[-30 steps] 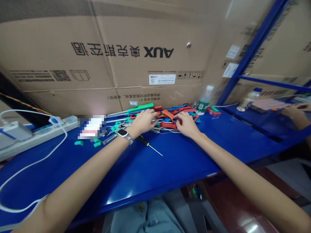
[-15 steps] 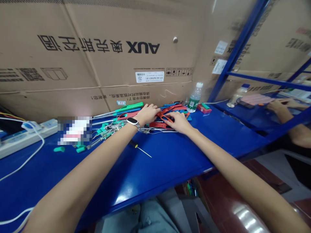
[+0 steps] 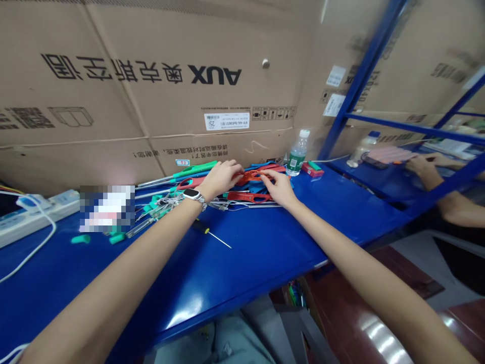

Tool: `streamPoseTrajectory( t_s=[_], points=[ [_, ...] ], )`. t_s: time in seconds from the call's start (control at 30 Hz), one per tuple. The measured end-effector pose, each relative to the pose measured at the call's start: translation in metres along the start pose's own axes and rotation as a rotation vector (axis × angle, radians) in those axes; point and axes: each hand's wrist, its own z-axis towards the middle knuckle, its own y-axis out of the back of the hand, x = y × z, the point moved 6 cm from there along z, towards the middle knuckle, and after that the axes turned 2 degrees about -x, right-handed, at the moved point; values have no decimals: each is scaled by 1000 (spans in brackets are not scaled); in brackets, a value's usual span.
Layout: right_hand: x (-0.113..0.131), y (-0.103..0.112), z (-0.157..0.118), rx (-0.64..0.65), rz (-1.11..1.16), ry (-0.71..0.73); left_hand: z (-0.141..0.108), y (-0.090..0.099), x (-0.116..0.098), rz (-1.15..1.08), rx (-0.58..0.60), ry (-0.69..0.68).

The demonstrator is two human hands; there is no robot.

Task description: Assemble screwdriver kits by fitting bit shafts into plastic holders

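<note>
My left hand (image 3: pixel 226 177), with a watch on its wrist, is closed on the left end of an orange plastic part (image 3: pixel 253 175). Its right end is pinched by my right hand (image 3: pixel 278 186). Both hands are over a pile of red, blue and green tools along the cardboard. Below them lies a red handle piece (image 3: pixel 253 197). Left of my left hand are green-handled pieces (image 3: pixel 202 168) and a tangle of thin metal parts and wires (image 3: pixel 166 203). A screwdriver (image 3: pixel 219 239) rests on the blue table in front of the pile.
A water bottle (image 3: pixel 297 153) and a red box (image 3: pixel 312 170) stand right of the pile. At the left are a white power strip (image 3: pixel 41 215) and loose green caps (image 3: pixel 117 238). Beyond the blue frame (image 3: pixel 354 86), another person's hands (image 3: pixel 424 164) show.
The orange part has been lifted slightly and turned between my hands, and my right hand has shifted a little. The whole view has swung slightly, so the scene sits further left.
</note>
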Motion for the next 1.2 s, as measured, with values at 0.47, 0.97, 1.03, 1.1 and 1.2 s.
streamPoseTrajectory(
  t_s=[0.47, 0.97, 1.03, 1.1, 1.2],
  points=[
    [-23, -8, 10, -47, 433, -215, -5, -3, -1, -77, -26, -32],
    [-28, 45, -6, -235, 223, -249, -20, 3, -3, -320, -92, 34],
    [-28, 48, -12, -215, 191, -245, -20, -4, -6, -277, -44, 42],
    [-28, 48, -17, -200, 172, -240, -20, -7, -7, -232, -5, 79],
    [-26, 47, -20, -190, 153, -247, -22, -5, -4, -193, 20, 157]
  ],
)
